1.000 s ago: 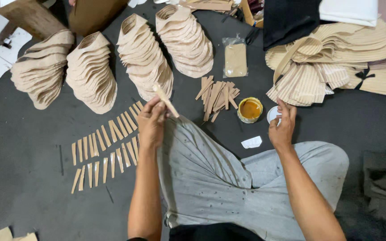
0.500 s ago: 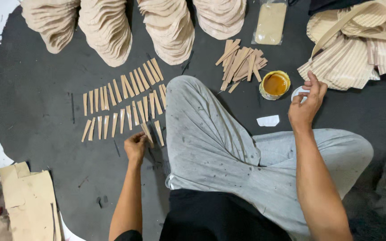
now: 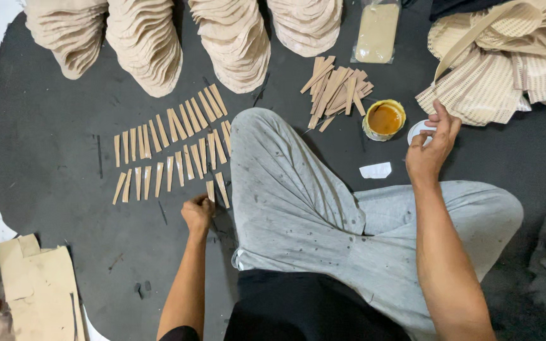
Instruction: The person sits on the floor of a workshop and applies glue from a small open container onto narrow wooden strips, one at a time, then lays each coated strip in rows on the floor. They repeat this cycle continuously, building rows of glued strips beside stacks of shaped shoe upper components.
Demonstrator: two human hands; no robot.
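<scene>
A tan strip (image 3: 210,189) has been brought down from the piles and is being set at the end of the rows of strips (image 3: 169,148) on the floor by the left hand (image 3: 197,213), fingers pinched on it. A small white lid (image 3: 417,131) stays gripped in the right hand (image 3: 430,150) beside the glue tin (image 3: 384,119); the laid-out row grows by one.

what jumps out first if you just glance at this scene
Rows of tan strips fan out on the dark floor, the left hand at their near end. Right of the grey-trousered knee, the right hand holds a white lid beside an open glue tin.
</scene>
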